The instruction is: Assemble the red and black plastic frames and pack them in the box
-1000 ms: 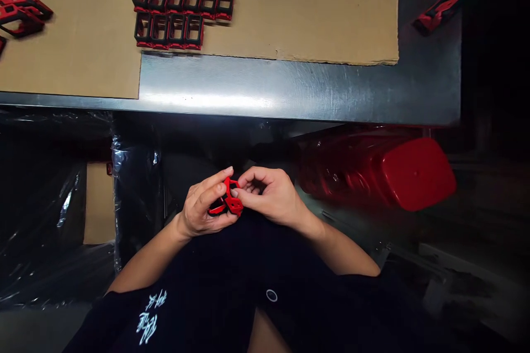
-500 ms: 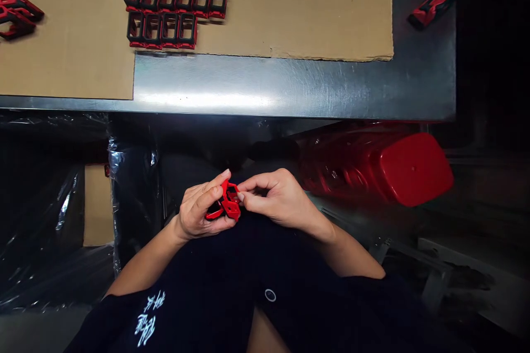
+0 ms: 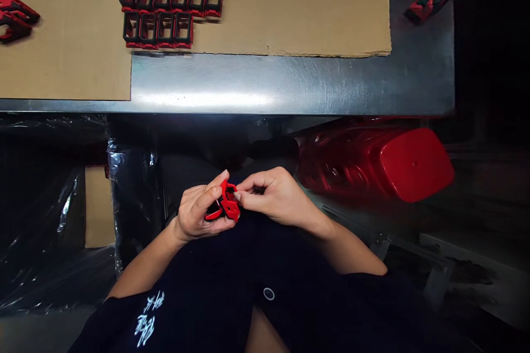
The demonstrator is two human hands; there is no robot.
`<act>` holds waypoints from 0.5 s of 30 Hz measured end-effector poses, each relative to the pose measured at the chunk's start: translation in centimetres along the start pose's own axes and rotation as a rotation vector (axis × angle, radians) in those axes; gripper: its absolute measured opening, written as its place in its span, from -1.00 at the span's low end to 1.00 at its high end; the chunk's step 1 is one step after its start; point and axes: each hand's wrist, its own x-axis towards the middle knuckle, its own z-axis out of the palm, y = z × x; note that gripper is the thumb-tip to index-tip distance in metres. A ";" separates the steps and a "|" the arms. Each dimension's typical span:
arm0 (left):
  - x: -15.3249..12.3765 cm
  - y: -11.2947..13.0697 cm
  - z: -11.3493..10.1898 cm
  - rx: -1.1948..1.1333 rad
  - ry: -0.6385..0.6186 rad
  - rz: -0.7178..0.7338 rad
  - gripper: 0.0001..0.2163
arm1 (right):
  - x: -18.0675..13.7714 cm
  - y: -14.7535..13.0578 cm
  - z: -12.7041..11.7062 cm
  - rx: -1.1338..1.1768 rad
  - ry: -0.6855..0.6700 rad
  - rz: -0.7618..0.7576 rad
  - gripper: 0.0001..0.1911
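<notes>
From where I stand, the work in hand looks like close finger work on a small red part [image 3: 229,207], held up between the two hands, off the near edge of the worktop [image 3: 273,83] and close to the person's body. The left hand [image 3: 196,209] is half closed around it, fingertips on the upper edge and lower side. The right hand [image 3: 275,193] brings thumb and forefinger almost together at the part's near rim – I can't tell whether they pinch that rim or something tiny. I'd judge the next move calls for a steady left hold and fine, light pressure from the right fingertips.

The part's hollow faces the right hand. Its visible red side slants from the left fingertips down toward the body; I can't be sure of the full long axis – the left hand hides too much. Beyond the hands, black-and-red frames [image 3: 173,12] stand in two rows, six and four, on cardboard [image 3: 298,11].
</notes>
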 end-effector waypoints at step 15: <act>-0.2 0.1 -0.2 0.039 -0.027 0.008 -0.18 | -0.2 0.3 0.4 0.076 0.027 -0.007 -0.85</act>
